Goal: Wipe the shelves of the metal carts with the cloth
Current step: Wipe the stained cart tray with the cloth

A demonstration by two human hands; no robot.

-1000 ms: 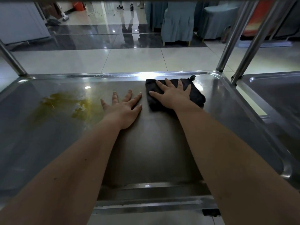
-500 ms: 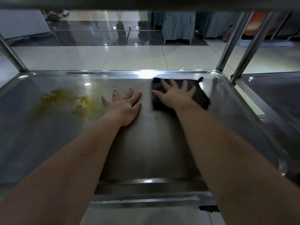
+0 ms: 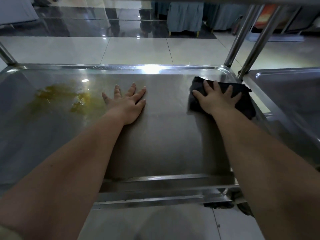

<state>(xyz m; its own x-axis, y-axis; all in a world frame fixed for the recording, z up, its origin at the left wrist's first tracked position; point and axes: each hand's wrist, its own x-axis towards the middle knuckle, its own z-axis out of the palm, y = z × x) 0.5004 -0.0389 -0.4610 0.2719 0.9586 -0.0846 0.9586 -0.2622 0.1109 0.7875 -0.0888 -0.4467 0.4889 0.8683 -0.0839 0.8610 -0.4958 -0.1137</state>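
A stainless steel cart shelf (image 3: 155, 153) fills the view, with a raised rim all round. My right hand (image 3: 214, 99) presses flat, fingers spread, on a black cloth (image 3: 245, 103) near the shelf's far right corner. My left hand (image 3: 126, 101) rests flat on the bare metal at the middle, fingers spread. A yellowish smear (image 3: 69, 97) spreads over the far left part of the shelf, just left of my left hand.
Two upright steel posts (image 3: 242, 37) rise at the far right corner and one post (image 3: 7, 56) at the far left. A second cart's shelf (image 3: 290, 94) adjoins on the right. An upper shelf edge crosses the top. Tiled floor lies beyond.
My right hand has slid the cloth rightward along the far side to the right corner. My left hand has stayed in place on the metal.
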